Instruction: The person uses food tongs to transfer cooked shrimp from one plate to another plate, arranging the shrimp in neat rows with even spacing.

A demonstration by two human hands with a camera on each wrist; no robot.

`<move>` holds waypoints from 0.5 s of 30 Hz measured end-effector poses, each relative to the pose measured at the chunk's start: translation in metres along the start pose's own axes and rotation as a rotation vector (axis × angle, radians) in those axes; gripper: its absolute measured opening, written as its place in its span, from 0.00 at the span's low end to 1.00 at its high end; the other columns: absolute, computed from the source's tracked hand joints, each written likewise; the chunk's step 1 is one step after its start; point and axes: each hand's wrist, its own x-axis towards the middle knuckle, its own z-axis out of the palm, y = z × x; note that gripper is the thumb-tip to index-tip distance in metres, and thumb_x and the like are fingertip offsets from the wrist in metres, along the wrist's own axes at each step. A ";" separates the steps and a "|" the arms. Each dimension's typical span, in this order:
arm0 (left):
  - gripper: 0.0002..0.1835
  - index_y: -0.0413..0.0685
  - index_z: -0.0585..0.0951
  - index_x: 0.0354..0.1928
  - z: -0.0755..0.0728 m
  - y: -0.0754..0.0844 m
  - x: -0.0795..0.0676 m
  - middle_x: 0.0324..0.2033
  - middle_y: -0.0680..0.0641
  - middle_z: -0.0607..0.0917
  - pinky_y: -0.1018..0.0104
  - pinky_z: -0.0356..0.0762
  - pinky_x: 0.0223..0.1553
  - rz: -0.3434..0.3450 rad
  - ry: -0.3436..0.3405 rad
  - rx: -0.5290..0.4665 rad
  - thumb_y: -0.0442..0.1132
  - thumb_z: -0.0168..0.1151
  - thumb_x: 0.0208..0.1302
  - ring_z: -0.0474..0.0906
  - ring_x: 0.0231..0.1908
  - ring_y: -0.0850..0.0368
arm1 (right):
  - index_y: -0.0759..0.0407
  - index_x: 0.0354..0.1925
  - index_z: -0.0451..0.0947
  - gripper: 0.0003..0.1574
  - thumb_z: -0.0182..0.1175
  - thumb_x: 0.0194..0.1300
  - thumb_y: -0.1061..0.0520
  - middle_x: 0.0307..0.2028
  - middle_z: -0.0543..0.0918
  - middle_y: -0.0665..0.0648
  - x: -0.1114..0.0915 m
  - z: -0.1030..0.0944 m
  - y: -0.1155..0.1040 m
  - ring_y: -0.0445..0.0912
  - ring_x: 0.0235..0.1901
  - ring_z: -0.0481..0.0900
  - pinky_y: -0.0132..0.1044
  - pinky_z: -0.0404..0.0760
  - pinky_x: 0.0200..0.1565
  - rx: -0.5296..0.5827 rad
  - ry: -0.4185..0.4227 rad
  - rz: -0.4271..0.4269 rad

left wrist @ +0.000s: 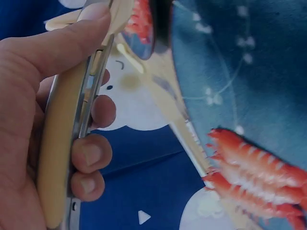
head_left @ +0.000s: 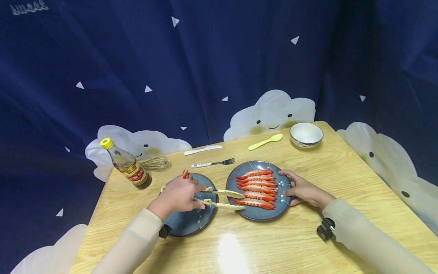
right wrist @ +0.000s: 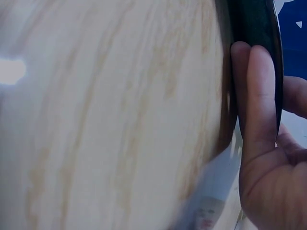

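My left hand (head_left: 179,194) grips a pair of tongs (head_left: 226,206), its thumb lying along the cream-coloured handle (left wrist: 60,143) in the left wrist view. The cream tips point right, spread slightly, and overlap the lowest shrimp (head_left: 256,203) on the right blue plate (head_left: 253,214). Several red-and-white shrimp lie there in a stacked row. At that plate's right rim, my right hand (head_left: 304,190) holds on, thumb and fingers on either side of the edge. Below my left hand sits a left blue plate (head_left: 186,224); its shrimp (left wrist: 259,177) are mostly hidden in the head view.
A sauce bottle (head_left: 128,165) with a yellow cap and a whisk (head_left: 155,163) stand left. Behind the plates lie a white knife (head_left: 203,150), a fork (head_left: 213,163) and a yellow spoon (head_left: 265,142). A white bowl (head_left: 305,135) sits at the back right.
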 end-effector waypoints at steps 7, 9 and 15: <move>0.29 0.60 0.79 0.46 -0.013 -0.003 -0.004 0.37 0.56 0.81 0.62 0.72 0.26 -0.031 0.044 -0.003 0.64 0.61 0.41 0.77 0.31 0.62 | 0.45 0.63 0.46 0.45 0.53 0.55 0.70 0.40 0.72 0.67 -0.002 0.000 -0.003 0.54 0.28 0.79 0.47 0.76 0.25 -0.012 -0.007 -0.008; 0.26 0.60 0.80 0.44 -0.012 -0.003 -0.003 0.33 0.58 0.81 0.63 0.71 0.24 -0.007 0.065 -0.034 0.64 0.60 0.43 0.76 0.28 0.65 | 0.46 0.64 0.45 0.45 0.53 0.55 0.70 0.41 0.72 0.67 -0.003 -0.001 -0.004 0.54 0.28 0.79 0.46 0.77 0.25 -0.011 -0.012 -0.012; 0.23 0.62 0.81 0.43 0.002 0.009 0.012 0.29 0.63 0.81 0.66 0.70 0.23 0.056 0.007 -0.140 0.63 0.58 0.47 0.75 0.25 0.68 | 0.46 0.64 0.45 0.45 0.53 0.55 0.69 0.42 0.71 0.67 -0.002 0.001 -0.003 0.54 0.28 0.79 0.45 0.77 0.24 -0.007 -0.024 -0.018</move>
